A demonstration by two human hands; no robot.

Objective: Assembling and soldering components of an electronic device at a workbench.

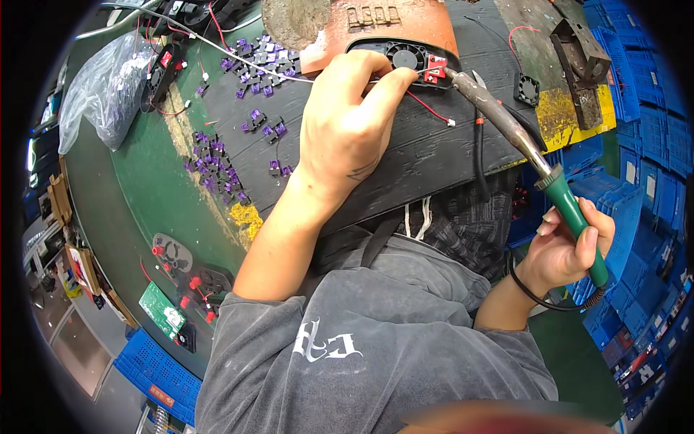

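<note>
My left hand [347, 130] pinches a thin grey solder wire [289, 77] that runs in from the upper left; its end shows past my fingertips. In my right hand [567, 249] is a soldering iron [569, 202] with a green handle, held low on the right. The iron's tip reaches up-left to a small red circuit board [436, 66], close to the solder's end. Beside that board a black fan [405, 58] sits in a dark casing, under the front edge of a worn orange-brown fixture [423, 29]. My left fingers partly cover the casing.
Purple-and-black switch-like parts [217, 170] lie in clusters at left, near a clear plastic bag [108, 94]. Black-handled pliers [479, 137] lie by the iron. A loose small fan [527, 88] and a metal stand [580, 65] are at right. Blue crates [650, 152] are stacked beyond.
</note>
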